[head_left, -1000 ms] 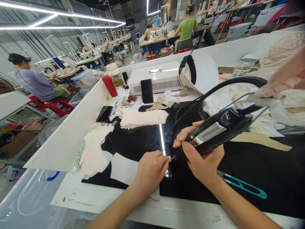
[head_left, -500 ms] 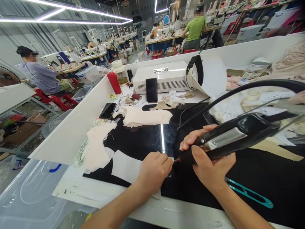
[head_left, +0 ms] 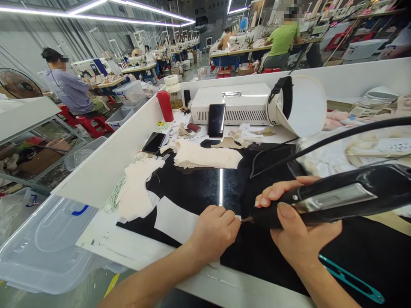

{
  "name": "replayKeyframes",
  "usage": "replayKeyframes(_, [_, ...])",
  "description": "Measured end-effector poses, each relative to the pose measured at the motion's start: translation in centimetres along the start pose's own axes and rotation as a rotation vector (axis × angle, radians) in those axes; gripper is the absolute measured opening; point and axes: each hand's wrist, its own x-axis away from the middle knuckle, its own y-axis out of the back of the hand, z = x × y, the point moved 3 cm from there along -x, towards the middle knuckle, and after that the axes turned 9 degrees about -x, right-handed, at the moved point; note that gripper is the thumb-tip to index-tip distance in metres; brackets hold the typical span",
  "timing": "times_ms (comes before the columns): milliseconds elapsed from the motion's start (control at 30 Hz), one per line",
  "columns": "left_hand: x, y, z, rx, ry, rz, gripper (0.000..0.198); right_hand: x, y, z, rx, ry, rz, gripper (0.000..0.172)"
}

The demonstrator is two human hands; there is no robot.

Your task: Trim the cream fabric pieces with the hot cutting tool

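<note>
1. On my head view, the right hand [head_left: 305,231] wraps the grip of a black tool [head_left: 340,199], a glossy, rounded body with a brushed-metal plate on its side.
2. The left hand [head_left: 216,233] is curled, thumb and fingertips pinching a small pale piece [head_left: 238,217]. The tool's narrow coppery tip [head_left: 247,220] points at this piece, above a black sheet [head_left: 195,192] on the white worktop [head_left: 135,248].
3. A smooth white panel [head_left: 175,220] with a curved edge lies flat beside the left hand, partly under it.
4. Beyond, I note two layered stacks of soft cream fabric [head_left: 208,156], a slotted white box [head_left: 231,100] and an upright phone [head_left: 216,120].
5. A thick black cable [head_left: 353,134] arches across the right side, in front of bagged material [head_left: 321,149].
6. Teal snips [head_left: 356,280] lie partly behind the right forearm.
7. The tool's rear end is cut off by the frame. I cannot tell whether tip and piece touch.
</note>
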Motion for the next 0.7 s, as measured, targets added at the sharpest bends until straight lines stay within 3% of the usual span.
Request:
replayKeyframes(333, [-0.2, 0.2, -0.2, -0.012, 0.008, -0.113, 0.033, -1.1, 0.3, -0.1, 0.039, 0.074, -0.036, 0.047])
replayKeyframes(700, [-0.3, 0.3, -0.1, -0.007, 0.008, -0.113, 0.033, -1.2, 0.4, -0.9, 0.009, 0.075, -0.023, 0.048])
